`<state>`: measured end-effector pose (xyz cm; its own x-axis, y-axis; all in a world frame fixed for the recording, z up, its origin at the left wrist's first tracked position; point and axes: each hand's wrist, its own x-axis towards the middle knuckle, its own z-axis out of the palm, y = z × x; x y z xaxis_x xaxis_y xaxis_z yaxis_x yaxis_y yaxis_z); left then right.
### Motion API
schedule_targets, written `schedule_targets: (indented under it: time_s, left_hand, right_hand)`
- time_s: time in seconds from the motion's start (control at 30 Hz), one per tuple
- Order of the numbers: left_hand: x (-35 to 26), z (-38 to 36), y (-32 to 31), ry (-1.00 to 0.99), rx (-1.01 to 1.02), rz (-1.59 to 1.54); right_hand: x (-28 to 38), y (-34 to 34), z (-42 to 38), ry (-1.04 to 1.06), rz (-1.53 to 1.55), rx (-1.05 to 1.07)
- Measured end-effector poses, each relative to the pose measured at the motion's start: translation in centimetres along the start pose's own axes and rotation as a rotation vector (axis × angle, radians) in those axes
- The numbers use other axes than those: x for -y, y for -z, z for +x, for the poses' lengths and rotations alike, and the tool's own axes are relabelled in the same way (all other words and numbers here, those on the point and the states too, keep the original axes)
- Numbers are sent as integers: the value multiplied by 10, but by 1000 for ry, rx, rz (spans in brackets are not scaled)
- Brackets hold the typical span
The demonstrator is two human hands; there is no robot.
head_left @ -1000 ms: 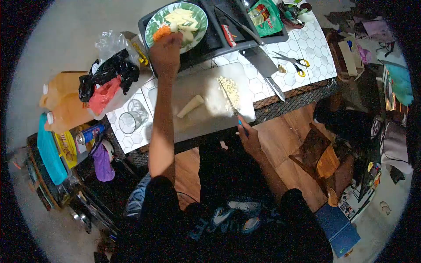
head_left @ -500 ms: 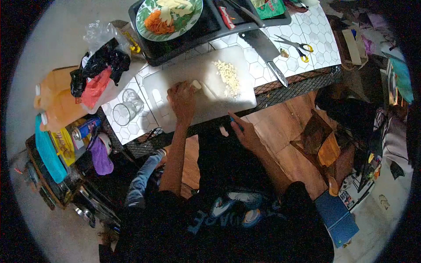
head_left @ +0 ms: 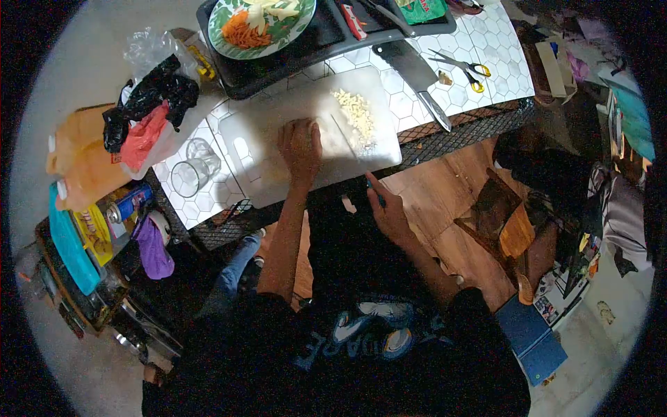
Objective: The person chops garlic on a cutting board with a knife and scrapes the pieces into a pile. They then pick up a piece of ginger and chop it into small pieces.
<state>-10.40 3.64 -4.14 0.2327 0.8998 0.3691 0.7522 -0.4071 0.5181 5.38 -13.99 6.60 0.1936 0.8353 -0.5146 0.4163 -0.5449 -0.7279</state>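
I cannot read the lettering on the yellow pack [head_left: 94, 233] at left. The right hand [head_left: 385, 208] grasps 1 knife [head_left: 344, 135], blade over the cutting board [head_left: 384, 135] beside chopped pieces [head_left: 356, 115]; the left hand [head_left: 300, 149] curls mid-board, its grip unclear. I count 1 cleaver [head_left: 415, 75] at far right.

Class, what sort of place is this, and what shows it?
Probably a home kitchen or cooking corner: chopped pieces on a cutting board, a cleaver beside it, and a plate holding what looks like shredded carrot.
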Motion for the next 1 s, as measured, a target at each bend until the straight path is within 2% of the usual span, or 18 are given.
schedule_targets:
  time_s: [0.03,0.1,0.2,0.27,0.5,0.57,0.7,0.77,1.0]
  left_hand:
    - [3,0,-6,24,2,68]
    - [8,3,-12,53,10,142]
    - [1,11,-19,171,-10,172]
    - [-6,15,-22,268,-101,224]
    - [-4,11,-29,316,-89,289]
    - [0,8,-30,284,-169,233]
    - [-6,12,-25,320,-138,220]
    - [-3,9,-29,317,-212,217]
    - [-12,16,-20,362,-160,159]
  right_hand:
    - [-1,-3,1,-1,0,1]
    - [2,-10,4,189,65,-90]
    - [14,-16,8,192,139,-52]
    - [24,-16,10,165,88,-32]
    - [31,-22,14,93,-1,43]
    - [32,-22,14,89,10,42]
    - [39,-16,15,114,-11,37]
    - [37,-17,14,118,-23,45]
    - [44,-22,10,83,-22,37]
